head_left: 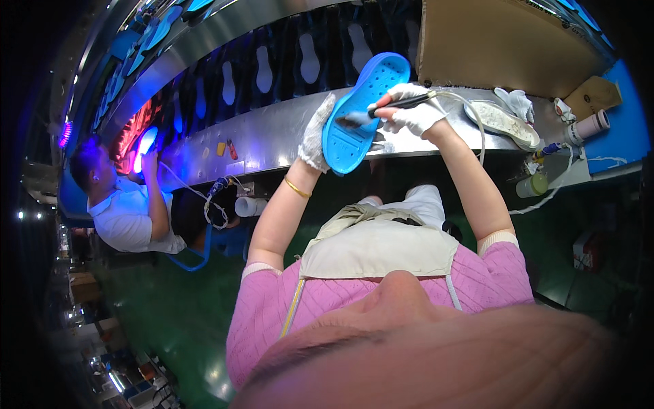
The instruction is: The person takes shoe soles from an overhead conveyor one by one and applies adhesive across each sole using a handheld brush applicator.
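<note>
A bright blue shoe sole (347,148), with small holes in its toe and heel, is held at a slant above the metal bench edge. My left hand (317,133), in a white glove, grips its left side. My right hand (418,117), in a white glove with bare fingertips, closes round a black-handled brush (407,101). The brush's bristles are over the middle of the sole's inner face; whether they touch it I cannot tell. A pale hose (479,126) runs from the back end of the brush and hangs down at the right.
Several soles (310,58) lie in a dark line behind the steel bench (262,136). A cardboard sheet (490,48) stands behind a whitish sole-shaped piece (501,125) and a roll (589,127). At left, a co-worker (129,211) holds a glowing sole (146,146).
</note>
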The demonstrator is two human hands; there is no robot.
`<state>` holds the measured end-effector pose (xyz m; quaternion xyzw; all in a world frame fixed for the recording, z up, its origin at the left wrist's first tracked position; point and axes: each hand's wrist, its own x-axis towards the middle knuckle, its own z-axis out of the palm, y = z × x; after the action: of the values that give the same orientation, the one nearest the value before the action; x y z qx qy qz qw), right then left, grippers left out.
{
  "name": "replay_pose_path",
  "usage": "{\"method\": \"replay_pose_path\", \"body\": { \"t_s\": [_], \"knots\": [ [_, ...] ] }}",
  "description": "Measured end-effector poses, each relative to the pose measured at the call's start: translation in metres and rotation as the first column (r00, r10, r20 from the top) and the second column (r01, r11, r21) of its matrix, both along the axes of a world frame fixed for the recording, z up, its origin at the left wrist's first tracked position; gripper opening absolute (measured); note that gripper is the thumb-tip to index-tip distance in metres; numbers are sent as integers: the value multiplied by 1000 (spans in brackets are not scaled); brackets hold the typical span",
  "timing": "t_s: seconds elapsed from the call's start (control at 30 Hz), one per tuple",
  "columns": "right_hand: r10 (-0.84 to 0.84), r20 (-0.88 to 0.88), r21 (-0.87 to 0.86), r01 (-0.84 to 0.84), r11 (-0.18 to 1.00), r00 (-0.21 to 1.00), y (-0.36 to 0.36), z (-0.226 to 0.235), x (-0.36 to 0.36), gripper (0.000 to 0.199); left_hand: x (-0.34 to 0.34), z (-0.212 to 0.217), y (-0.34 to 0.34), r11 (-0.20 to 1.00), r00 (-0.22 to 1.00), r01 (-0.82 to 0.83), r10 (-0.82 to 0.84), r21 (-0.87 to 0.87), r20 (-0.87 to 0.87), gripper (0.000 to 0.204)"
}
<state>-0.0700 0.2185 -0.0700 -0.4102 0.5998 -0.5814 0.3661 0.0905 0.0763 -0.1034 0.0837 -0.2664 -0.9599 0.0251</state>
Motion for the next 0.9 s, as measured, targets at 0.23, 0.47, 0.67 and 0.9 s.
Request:
{"method": "replay_pose_path", "body": {
  "t_s": [0.23, 0.47, 0.67, 0.9],
  "knots": [
    [-410, 42, -357, 397, 846, 911, -14, -30, -36, 10, 13, 5, 19, 1000, 997, -12, 13, 15, -73, 76],
    [-15, -34, -315, 4, 949, 999, 9, -32, 38, 20, 22, -4, 0, 971, 972, -236, 235, -42, -25, 60],
    [-205, -643, -467, -165, 869, 738, 8, -4, 23, 21, 22, 4, 1, 957, 969, -238, 222, -168, -112, 59],
    [-262, -510, -575, -98, 812, 820, 2, 18, 3, 23, 25, 12, 0, 921, 961, -269, 238, -282, -137, 61]
  ]
}}
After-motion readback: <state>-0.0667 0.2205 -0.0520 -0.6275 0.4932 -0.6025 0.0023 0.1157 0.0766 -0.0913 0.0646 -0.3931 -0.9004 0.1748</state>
